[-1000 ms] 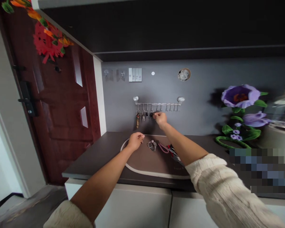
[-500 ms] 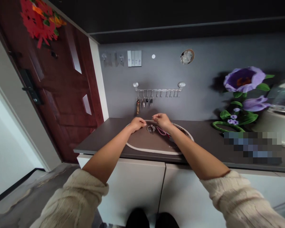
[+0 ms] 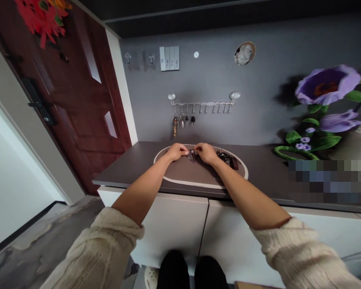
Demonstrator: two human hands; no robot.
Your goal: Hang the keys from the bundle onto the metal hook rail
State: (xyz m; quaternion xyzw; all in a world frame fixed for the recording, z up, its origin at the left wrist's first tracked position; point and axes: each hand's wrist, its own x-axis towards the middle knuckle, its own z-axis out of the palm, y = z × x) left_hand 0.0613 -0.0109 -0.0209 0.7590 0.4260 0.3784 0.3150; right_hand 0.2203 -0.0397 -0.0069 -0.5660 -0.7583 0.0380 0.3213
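On the head cam, my left hand (image 3: 177,151) and right hand (image 3: 205,153) sit lower center, fingers curled together at a small key bunch (image 3: 191,156) between them on the oval mat (image 3: 192,183) (can't tell if they're clamped on it).

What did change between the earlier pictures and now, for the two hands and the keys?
The right hand came down from the wall key rack to the oval mat, and the left hand moved in towards it. Now both hands meet at the bunch of keys on the mat. The keys on the rack stayed hanging.
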